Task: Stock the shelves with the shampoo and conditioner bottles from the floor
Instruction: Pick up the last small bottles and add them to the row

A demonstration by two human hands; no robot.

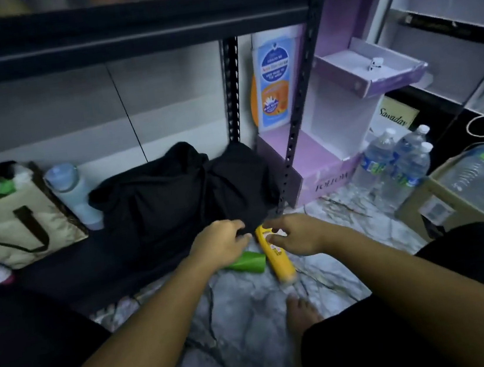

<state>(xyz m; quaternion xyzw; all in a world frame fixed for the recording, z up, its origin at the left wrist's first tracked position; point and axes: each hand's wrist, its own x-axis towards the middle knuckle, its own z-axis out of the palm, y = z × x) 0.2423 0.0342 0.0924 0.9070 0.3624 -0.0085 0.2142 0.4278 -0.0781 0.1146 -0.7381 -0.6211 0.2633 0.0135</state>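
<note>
Near, bare marble floor (245,315) lies open between the knees. The right grip (293,235) straddles the yellow bottle (278,260) lying on the floor. The left grip (220,241) curls above the green bottle (249,263), at the edge of the black bag (175,198). Whether either clasps anything, I cannot tell. The shelf post (295,108) stands just beyond, with water bottles (391,160) far right

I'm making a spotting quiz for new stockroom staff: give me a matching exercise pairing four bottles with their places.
Things: 1 yellow bottle; 2 green bottle; 3 pale blue bottle; 4 water bottles.
Places: A between tote bag and black bag; B at the right hand; C right of the purple stand; D beside the left hand.
Pairs: 1-B, 2-D, 3-A, 4-C.
</note>
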